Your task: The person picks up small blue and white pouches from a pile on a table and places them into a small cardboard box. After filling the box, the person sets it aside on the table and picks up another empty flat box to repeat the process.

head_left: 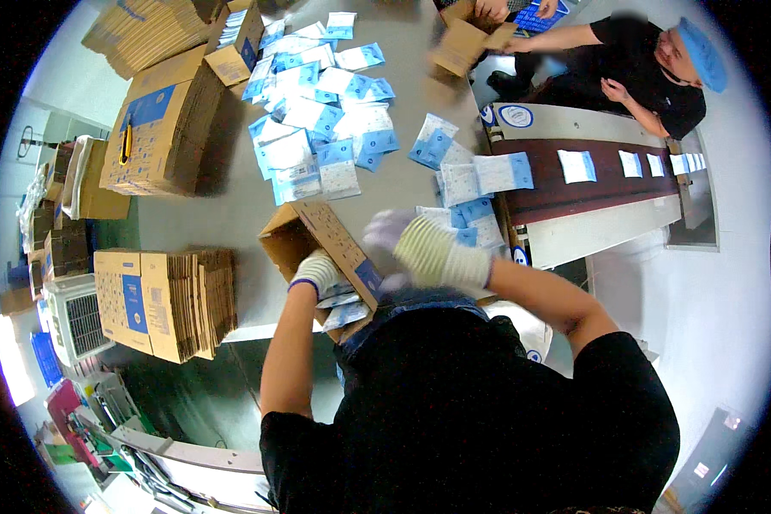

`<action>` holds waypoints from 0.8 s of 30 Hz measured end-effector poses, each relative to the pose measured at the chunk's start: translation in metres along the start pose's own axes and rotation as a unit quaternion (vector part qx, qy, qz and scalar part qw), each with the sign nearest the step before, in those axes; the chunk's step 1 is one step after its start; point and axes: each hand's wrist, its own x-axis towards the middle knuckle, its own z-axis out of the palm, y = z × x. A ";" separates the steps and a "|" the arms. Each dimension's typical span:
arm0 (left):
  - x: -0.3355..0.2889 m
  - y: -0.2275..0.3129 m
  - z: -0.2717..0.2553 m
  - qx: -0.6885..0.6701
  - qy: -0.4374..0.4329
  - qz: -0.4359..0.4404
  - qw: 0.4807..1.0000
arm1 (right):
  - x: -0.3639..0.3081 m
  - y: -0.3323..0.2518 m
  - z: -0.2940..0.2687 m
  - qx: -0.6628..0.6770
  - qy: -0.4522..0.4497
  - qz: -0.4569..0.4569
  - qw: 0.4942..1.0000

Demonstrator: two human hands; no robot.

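A cardboard carton (338, 248) lies tilted at the table's near edge, against my body. My left hand (319, 272), in a white knitted glove, reaches into its opening; the fingers are hidden inside. Several blue-and-white packets (344, 313) sit in the carton just below that hand. To the right of the carton, my gloved right hand (433, 250) is smeared by motion, so its fingers cannot be made out. Close by that hand, blue-and-white packets (480, 221) lie at the conveyor's end. A large pile of similar packets (325, 111) is spread over the grey table (253, 236).
Flattened cartons (167, 300) stand stacked at the left. Behind them, a bigger stack (158, 128) carries a yellow cutter (127, 144). A small carton of packets (234, 47) stands farther back. The conveyor (608, 193) bears spaced packets. A co-worker (642, 73) sits beyond it, near an open box (463, 47).
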 end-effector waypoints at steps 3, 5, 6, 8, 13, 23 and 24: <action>0.023 -0.020 0.077 -0.209 0.011 -0.023 0.978 | -0.036 0.082 -0.028 -0.166 -0.209 0.265 0.927; 0.028 0.012 0.070 0.059 -0.048 0.045 0.996 | -0.063 0.129 -0.057 -0.177 -0.201 0.360 0.894; 0.024 0.013 0.078 -0.013 -0.031 0.003 0.999 | -0.074 0.146 -0.065 -0.242 -0.142 0.287 0.916; 0.021 0.013 0.089 -0.100 -0.004 -0.051 0.994 | -0.089 0.211 -0.051 -0.240 -0.162 0.314 0.904; -0.018 0.064 0.019 -0.096 -0.061 -0.116 0.987 | -0.054 0.184 -0.024 -0.202 -0.413 0.426 0.779; -0.041 0.070 0.019 -0.095 0.011 -0.106 0.990 | -0.102 0.105 0.033 -0.120 -0.254 0.202 0.938; -0.042 0.075 0.015 -0.102 0.020 -0.116 0.988 | -0.122 0.093 0.051 -0.151 -0.237 0.177 0.943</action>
